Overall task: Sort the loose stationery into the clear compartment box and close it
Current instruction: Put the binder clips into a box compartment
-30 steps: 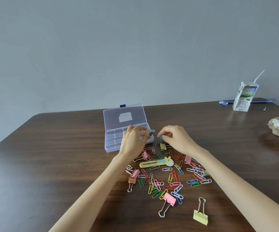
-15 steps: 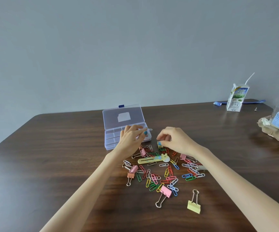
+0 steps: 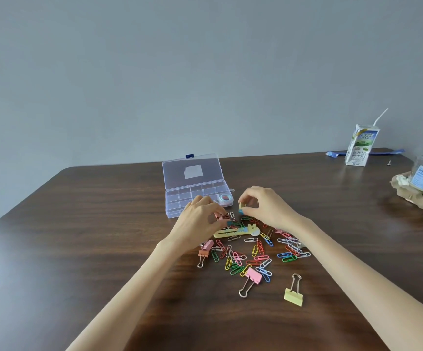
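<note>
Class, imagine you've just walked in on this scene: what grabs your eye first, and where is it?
The bright scatter of paper clips in the middle of the table stands out first. At its far edge the left hand grips a pink clip and the right hand pinches a yellow clip. Just behind them lies the clear box, lid open, and a carton stands far right.

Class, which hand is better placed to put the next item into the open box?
Likely the right hand: it pinches a yellow clip beside the clear box, while the left hand just touches a pink clip in the pile.
</note>
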A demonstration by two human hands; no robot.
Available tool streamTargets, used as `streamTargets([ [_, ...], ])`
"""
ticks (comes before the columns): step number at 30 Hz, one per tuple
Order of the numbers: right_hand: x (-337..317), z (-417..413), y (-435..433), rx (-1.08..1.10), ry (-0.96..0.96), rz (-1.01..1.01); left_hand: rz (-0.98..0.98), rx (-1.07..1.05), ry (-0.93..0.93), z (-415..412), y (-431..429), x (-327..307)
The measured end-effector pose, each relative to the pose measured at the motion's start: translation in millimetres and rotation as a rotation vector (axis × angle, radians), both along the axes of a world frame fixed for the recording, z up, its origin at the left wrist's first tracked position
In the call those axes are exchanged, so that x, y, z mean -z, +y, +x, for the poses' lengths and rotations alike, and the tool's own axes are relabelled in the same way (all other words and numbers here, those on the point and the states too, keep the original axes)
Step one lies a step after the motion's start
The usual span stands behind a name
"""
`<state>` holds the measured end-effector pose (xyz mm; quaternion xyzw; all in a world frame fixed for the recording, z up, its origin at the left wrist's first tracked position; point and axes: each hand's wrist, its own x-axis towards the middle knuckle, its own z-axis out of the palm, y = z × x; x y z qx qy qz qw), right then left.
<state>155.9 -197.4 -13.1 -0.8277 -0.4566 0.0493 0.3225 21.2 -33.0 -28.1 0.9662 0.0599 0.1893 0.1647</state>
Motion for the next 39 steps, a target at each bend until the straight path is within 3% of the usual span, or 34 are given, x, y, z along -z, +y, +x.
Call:
streamTargets([
  [12,-12.4,-14.8,-26.6,0.058,0.225,-0.007,0.003,-0.043,-0.013,2.4,-9.1,1.4],
  [16,-15.6,-16.7,-43.6,0.107,0.213,-0.064,-0.326,-0.07,-0.039,3.7,-18.0,-1.9],
  [22,-15.3,-14.4,-63.8,0.234,-0.115,-0.187,-0.925,-0.024,-0.04,-8.7,-23.6,-15.4],
  [25,-14.1,-16.8,-70.8,0.241,-0.171,-0.284,-1.036,-0.028,-0.021,-16.5,-24.8,-18.5],
  [32,-2.0,-25.8,-71.0,0.294,-0.217,-0.308,-0.893,-0.099,0.023,-34.4,-26.8,-16.6],
  [34,-1.9,-28.6,-71.0,0.295,-0.209,-0.286,-0.728,-0.115,0.061,-42.8,-29.1,-19.0],
  [37,-5.5,-33.6,-70.2,0.288,-0.18,-0.228,-0.252,-0.2,0.164,-55.7,-29.6,-18.8],
  [39,-9.9,-38.8,-68.2,0.27,-0.159,-0.205,-0.08,-0.176,0.178,-60.7,-26.9,-17.8],
])
